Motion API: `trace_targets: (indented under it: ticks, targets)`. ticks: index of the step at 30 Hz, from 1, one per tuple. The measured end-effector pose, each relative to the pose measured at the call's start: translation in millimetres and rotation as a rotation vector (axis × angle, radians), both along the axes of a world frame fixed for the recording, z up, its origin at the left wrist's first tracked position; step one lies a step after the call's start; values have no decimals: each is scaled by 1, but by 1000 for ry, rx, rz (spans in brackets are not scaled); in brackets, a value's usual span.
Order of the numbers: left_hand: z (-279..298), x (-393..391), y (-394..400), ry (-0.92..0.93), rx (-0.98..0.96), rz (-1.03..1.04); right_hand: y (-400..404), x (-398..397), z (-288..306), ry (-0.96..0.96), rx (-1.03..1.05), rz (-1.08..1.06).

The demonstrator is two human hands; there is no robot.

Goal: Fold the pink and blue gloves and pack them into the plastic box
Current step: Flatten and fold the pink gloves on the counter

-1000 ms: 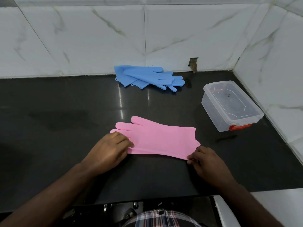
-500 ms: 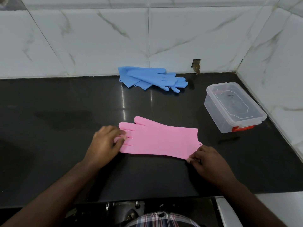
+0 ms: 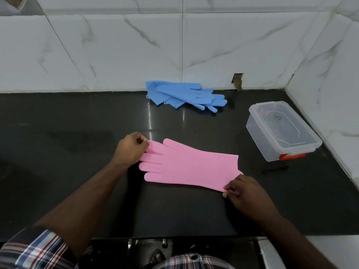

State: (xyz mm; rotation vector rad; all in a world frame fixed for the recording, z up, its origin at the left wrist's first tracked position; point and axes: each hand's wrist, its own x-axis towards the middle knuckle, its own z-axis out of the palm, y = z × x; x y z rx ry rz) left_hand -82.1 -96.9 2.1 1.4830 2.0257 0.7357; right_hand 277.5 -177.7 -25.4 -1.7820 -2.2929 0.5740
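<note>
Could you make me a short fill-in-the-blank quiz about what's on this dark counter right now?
1. The flat pink rubber glove is pinched at its fingertips by the person's ____ hand.
2. The right hand grips the glove at its ____ end.
3. The clear plastic box has its lid ____.
4. The blue rubber gloves lie at the foot of the ____ wall.

Missing words: left; cuff; on; tiled

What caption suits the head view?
Both hands, left and right, pinch opposite ends of the pink glove flat on the counter.
</note>
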Motion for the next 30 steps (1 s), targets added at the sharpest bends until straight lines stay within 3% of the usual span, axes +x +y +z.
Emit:
trace_targets:
  ticks: [6, 11, 20, 25, 30]
  targets:
    - [9, 7, 1, -113, 160, 23, 0, 1, -1, -4, -1, 3]
    - [-7, 1, 2, 61, -55, -11, 0, 1, -1, -9, -12, -1]
    - [-8, -7, -17, 33, -114, 72, 1, 2, 4, 92, 19, -91]
    - [-10, -14, -24, -119, -136, 91, 25, 13, 4, 23, 56, -334]
    - [1, -18, -28, -261, -114, 149, 39, 12, 1, -74, -27, -347]
